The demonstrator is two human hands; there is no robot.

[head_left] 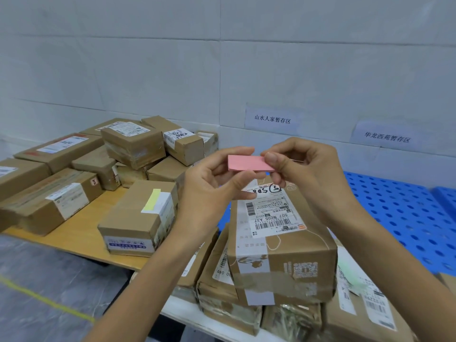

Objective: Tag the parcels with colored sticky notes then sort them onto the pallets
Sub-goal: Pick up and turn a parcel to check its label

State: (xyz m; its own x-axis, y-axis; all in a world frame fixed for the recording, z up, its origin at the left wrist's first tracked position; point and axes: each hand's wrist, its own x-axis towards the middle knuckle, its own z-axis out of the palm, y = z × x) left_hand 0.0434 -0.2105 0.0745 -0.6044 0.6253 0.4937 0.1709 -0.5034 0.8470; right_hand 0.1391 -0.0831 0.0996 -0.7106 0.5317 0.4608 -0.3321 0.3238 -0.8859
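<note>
A pink sticky-note pad (246, 163) is held up in mid-air between both hands. My left hand (209, 183) grips its left end, and my right hand (303, 166) pinches its right end with thumb and forefinger. Directly below the pad lies a long cardboard parcel (278, 245) with a white shipping label, stacked on other parcels. To the left, a brown parcel (138, 218) bears a yellow sticky note (153, 199) on its top. A blue perforated pallet (404, 215) lies on the right.
Several brown parcels (133, 144) are heaped on a wooden board (81, 233) at the left. Two paper signs (272, 118) hang on the white wall. A parcel with a green note (350, 275) sits at the lower right. Grey floor with a yellow line (47, 302) is at lower left.
</note>
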